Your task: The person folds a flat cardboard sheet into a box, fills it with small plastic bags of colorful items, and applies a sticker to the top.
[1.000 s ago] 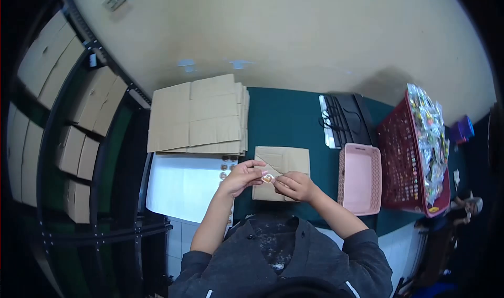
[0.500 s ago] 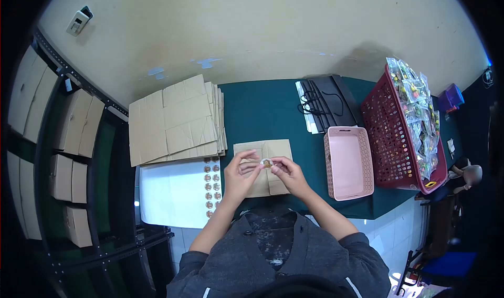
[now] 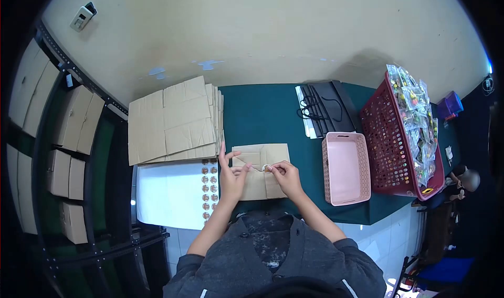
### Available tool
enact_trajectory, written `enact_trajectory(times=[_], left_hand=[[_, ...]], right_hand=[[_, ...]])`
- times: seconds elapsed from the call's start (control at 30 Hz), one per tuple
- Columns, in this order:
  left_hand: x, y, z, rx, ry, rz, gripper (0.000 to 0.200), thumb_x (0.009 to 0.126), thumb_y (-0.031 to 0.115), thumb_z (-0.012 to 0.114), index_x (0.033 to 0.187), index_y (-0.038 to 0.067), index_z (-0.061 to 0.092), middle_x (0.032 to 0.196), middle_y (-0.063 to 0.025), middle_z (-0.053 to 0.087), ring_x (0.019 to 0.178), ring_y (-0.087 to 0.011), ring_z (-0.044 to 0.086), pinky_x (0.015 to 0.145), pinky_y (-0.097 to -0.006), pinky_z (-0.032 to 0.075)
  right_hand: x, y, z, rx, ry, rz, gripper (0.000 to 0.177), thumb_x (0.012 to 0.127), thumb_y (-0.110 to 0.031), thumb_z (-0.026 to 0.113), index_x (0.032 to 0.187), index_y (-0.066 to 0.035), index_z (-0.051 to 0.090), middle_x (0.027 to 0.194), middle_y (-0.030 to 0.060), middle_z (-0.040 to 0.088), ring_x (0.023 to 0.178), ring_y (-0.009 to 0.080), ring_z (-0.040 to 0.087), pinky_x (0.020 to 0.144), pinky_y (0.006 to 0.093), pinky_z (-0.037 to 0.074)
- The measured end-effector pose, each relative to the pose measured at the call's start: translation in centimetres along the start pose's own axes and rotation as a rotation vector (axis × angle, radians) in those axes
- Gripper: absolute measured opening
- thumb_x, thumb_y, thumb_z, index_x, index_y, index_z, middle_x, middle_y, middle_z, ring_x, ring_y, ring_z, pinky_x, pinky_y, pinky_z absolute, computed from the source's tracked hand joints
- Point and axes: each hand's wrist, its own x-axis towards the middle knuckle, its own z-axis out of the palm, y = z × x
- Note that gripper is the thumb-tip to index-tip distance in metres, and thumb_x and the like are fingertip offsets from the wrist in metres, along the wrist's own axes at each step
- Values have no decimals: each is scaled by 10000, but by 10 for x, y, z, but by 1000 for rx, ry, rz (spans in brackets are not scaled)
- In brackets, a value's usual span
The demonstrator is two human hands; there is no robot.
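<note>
Between the fingertips of my right hand (image 3: 288,181) is a small round sticker (image 3: 265,168), pale at its edge. It is over a flattened piece of cardboard (image 3: 252,187) that lies on the table in front of me. My left hand (image 3: 231,180) is just left of the sticker, fingers spread, with its thumb pointing toward it. To the left, a white sheet (image 3: 168,198) carries rows of similar round brown stickers (image 3: 205,188) along its right side.
A stack of flat cardboard (image 3: 173,119) covers the sheet's far edge. On the right stand a pink basket (image 3: 346,166) and a tall maroon basket (image 3: 386,140) full of plastic packets (image 3: 415,109). Black bags with cords (image 3: 331,106) lie behind. Shelves with boxes (image 3: 68,174) flank the left.
My left hand has let go of the sticker, moved slightly left and spread its fingers. My right hand keeps the sticker, now a little lower over the cardboard. The view has shifted slightly.
</note>
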Motion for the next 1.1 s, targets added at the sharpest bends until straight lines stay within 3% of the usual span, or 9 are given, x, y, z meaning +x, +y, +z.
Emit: enact_trajectory(times=[0.07, 0.13, 0.23, 0.33, 0.37, 0.5, 0.8, 0.9, 1.1], left_hand=[[6, -14, -7, 130, -21, 74, 834, 820, 97, 652, 1441, 111, 96, 1140, -143, 487, 733, -109, 565, 643, -213, 470], [5, -18, -6, 160, -11, 46, 762, 820, 102, 649, 1423, 92, 184, 1123, -130, 494, 763, -114, 523, 688, -246, 455], [3, -43, -6, 437, -163, 164, 483, 794, 124, 642, 1241, 67, 468, 1069, -120, 500, 904, -259, 512, 825, -362, 427], [-12, -65, -2, 671, -253, 350, 421, 797, 151, 629, 1197, 98, 513, 1079, -128, 501, 983, -293, 494, 878, -389, 395], [-18, -61, 1, 682, -298, 273, 367, 796, 157, 612, 1155, 112, 546, 1099, -129, 500, 1076, -309, 451, 946, -424, 332], [-29, -72, 8, 797, -310, 401, 348, 789, 120, 586, 1136, 110, 563, 1125, -139, 496, 1112, -320, 419, 996, -456, 264], [-33, -78, 11, 937, -290, 477, 337, 787, 131, 556, 1123, 113, 576, 1133, -144, 494, 1114, -318, 425, 998, -471, 276], [-33, -79, 12, 940, -279, 476, 350, 779, 128, 558, 1129, 121, 577, 1127, -143, 497, 1113, -314, 428, 997, -471, 278], [-34, -80, 11, 953, -280, 481, 354, 782, 133, 552, 1135, 134, 579, 1133, -138, 494, 1119, -307, 426, 1000, -472, 273]], right_hand=[[0, 16, 5, -61, -43, 27, 169, 796, -128, 671, 831, 38, 664, 741, 117, 625, 636, 157, 601, 592, 275, 471], [2, 31, 11, -109, -77, 68, 162, 790, -117, 668, 827, 41, 664, 754, 132, 629, 643, 176, 610, 603, 283, 479], [4, 37, 19, -179, -101, 73, 154, 777, -100, 665, 816, 49, 664, 774, 160, 634, 661, 212, 624, 623, 298, 492], [5, 40, 24, -216, -74, 51, 158, 766, -95, 667, 800, 58, 663, 774, 184, 634, 674, 246, 632, 633, 319, 499], [5, 40, 25, -231, -57, 54, 163, 761, -97, 670, 791, 63, 663, 766, 195, 634, 675, 263, 635, 636, 332, 501], [6, 39, 28, -218, -25, 76, 188, 752, -118, 678, 780, 68, 663, 743, 214, 630, 670, 296, 637, 640, 351, 504], [5, 34, 36, -289, -14, 113, 223, 741, -151, 683, 716, 66, 641, 740, 226, 607, 656, 337, 625, 640, 396, 501], [1, 22, 33, -510, -1, 42, 253, 733, -189, 700, 792, 36, 598, 839, 204, 572, 745, 340, 612, 633, 402, 488], [2, 25, 23, -711, 47, -22, 470, 741, -249, 696, 1093, -32, 472, 1086, 176, 478, 1095, 350, 443, 868, 420, 382]])
